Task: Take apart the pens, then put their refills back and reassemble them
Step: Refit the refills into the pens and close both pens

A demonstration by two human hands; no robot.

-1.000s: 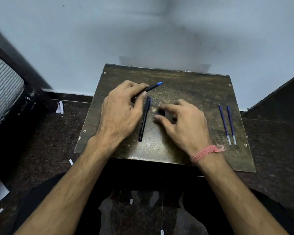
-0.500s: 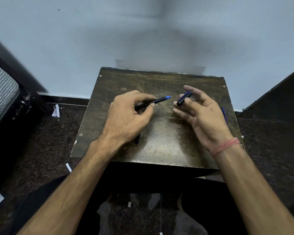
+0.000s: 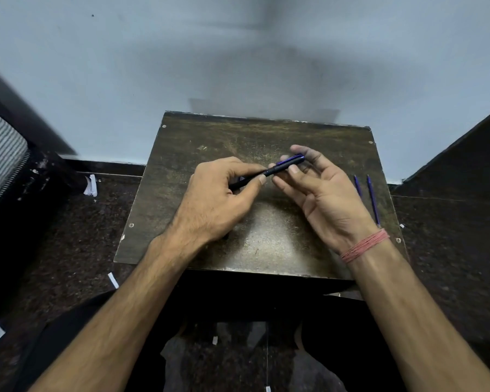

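Observation:
My left hand [image 3: 218, 205] grips a black pen [image 3: 252, 176] by its barrel, above the middle of the small dark table [image 3: 266, 244]. My right hand [image 3: 320, 190] holds the pen's cap [image 3: 287, 164], dark with a blue clip, between thumb and fingers. The cap sits over the pen's tip end. Two blue refills [image 3: 365, 193] lie side by side on the table's right part, just right of my right hand. A second black pen is almost wholly hidden under my left hand.
The table stands against a pale wall [image 3: 238, 66]. Dark speckled floor [image 3: 68, 236] surrounds it, with scraps of white paper [image 3: 91, 189] at the left. A striped object [image 3: 0, 154] is at the far left.
My right hand brought the cap from a gap away onto the blue tip of the pen in my left hand. The blue tip is now covered. The refills have not moved.

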